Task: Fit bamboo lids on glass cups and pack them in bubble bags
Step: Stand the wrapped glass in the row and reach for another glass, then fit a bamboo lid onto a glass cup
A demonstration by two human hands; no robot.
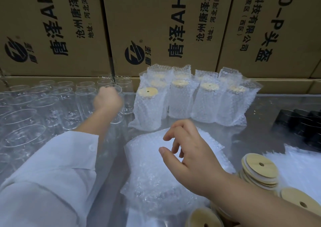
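L hand (107, 99) up-left of the bubble-bag stack (156, 171), white sleeve (52, 174) on the forearm. Fingers curled over the rim of a glass cup (116, 87) at the near-right edge of the empty glass cups (34, 105), which stand upright in rows left of the stack. Hand blurred, so exact grip unclear.

R hand (189, 150) hovering just above the stack's top, fingers spread and loosely bent, pinching nothing.

Behind the stack: packed cups (187, 100), upright in bubble bags w/ lids on, bunched together. Right of the stack: bamboo lids (260, 167) in piles, each w/ a small hole. Farther right & back: black items (302, 124), type unclear. All on a shiny metal surface (278, 108). Printed cardboard boxes (156, 27) walled up behind the packed cups.
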